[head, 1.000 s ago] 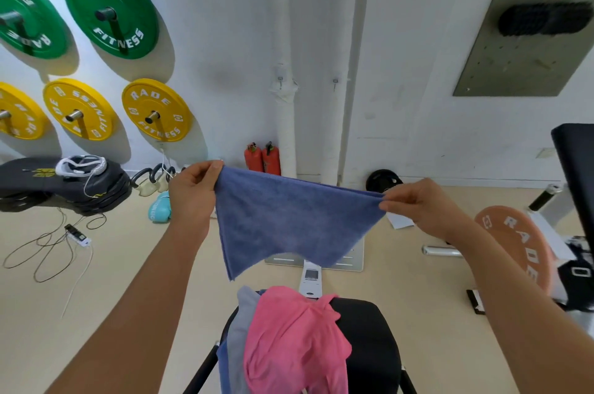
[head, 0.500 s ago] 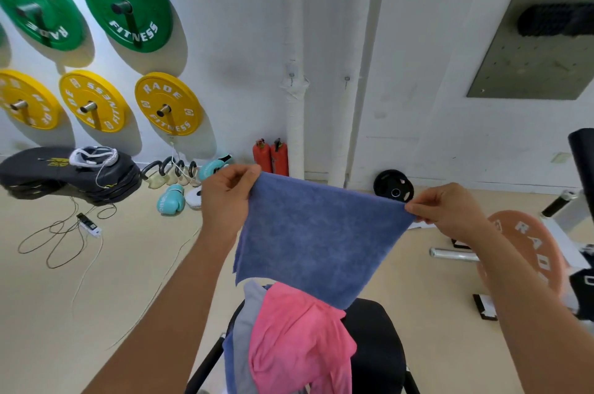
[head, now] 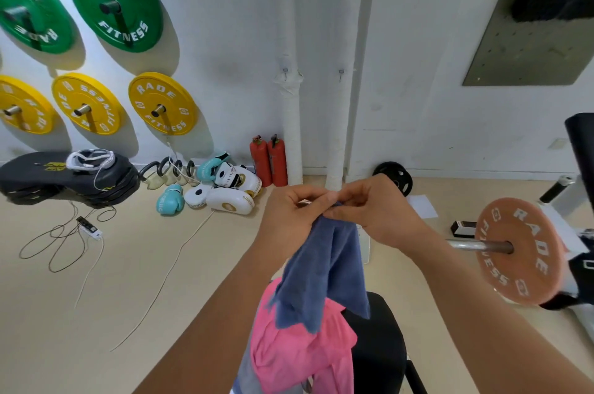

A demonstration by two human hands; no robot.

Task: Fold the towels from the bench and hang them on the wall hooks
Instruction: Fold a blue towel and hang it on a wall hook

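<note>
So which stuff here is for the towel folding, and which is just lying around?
For the job:
- blue towel, pinched by left hand and right hand
- pink towel
- bench
- wall hooks

Just lying about:
- boxing gloves
- fire extinguishers
- green and yellow plates
- barbell
- cables

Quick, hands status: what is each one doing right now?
Left hand: closed, pinching the top edge of the blue towel.
Right hand: closed, pinching the same towel edge, right beside the left.

bare wall [head: 231, 40] between plates [head: 162, 103] and pipes [head: 291, 123]
</note>
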